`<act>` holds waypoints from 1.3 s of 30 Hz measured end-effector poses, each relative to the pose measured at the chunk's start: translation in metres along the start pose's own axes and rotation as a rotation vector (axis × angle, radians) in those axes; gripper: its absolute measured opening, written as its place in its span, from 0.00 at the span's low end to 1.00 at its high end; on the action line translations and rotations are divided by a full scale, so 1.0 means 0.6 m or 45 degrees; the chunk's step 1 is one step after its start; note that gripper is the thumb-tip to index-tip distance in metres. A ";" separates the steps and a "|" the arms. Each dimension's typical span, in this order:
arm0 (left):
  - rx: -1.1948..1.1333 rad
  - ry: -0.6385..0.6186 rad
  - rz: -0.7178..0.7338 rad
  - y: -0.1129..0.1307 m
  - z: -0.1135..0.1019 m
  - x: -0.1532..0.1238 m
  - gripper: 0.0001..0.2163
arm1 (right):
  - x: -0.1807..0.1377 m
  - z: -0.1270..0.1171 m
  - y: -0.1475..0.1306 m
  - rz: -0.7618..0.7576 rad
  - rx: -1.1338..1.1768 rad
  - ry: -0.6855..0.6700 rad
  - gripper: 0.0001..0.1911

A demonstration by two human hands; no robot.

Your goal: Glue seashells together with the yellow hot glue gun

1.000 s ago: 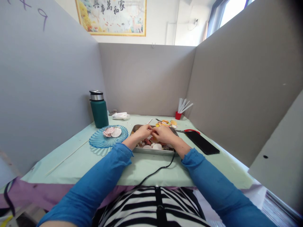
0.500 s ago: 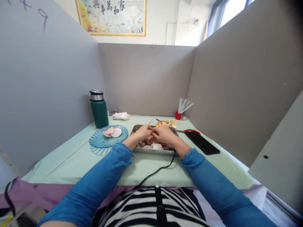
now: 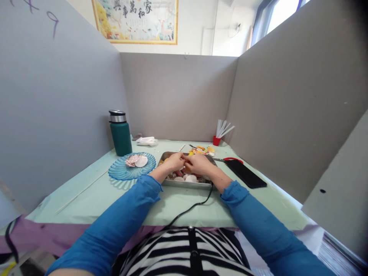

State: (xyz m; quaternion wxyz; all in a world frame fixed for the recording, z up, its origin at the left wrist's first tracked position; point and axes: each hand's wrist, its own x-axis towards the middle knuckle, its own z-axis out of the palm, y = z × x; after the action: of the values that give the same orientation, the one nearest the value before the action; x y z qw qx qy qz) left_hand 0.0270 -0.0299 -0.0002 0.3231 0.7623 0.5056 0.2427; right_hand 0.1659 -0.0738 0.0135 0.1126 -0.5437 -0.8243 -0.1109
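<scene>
My left hand and my right hand meet over a metal tray that holds several seashells. Both hands have their fingers curled and pinched together around a small shell between them, partly hidden by the fingers. More shells, white and reddish, lie in the tray under my hands. A blue glass plate with a few shells sits to the left of the tray.
A green flask stands at the back left. A red cup of white sticks, bright scraps, red-handled scissors and a black phone lie at the right. Grey partitions wall in the table. A black cable runs toward me.
My hands shifted very slightly over the tray, fingertips drawing closer together. Nothing else moved.
</scene>
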 end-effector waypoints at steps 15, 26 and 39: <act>0.001 0.005 -0.021 0.008 -0.002 -0.010 0.08 | -0.001 -0.002 -0.002 -0.008 -0.004 -0.010 0.15; -0.161 0.084 0.078 0.005 -0.007 -0.002 0.07 | 0.003 0.004 0.005 0.054 0.019 0.126 0.16; -0.510 0.044 -0.002 0.022 -0.009 -0.018 0.05 | 0.002 0.003 0.007 0.044 0.040 0.147 0.17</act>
State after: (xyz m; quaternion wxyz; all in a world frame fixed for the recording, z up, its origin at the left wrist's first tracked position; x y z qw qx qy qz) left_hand 0.0276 -0.0421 0.0126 0.4598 0.6782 0.4532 0.3512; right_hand 0.1689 -0.0705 0.0126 0.1705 -0.5487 -0.8086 -0.1270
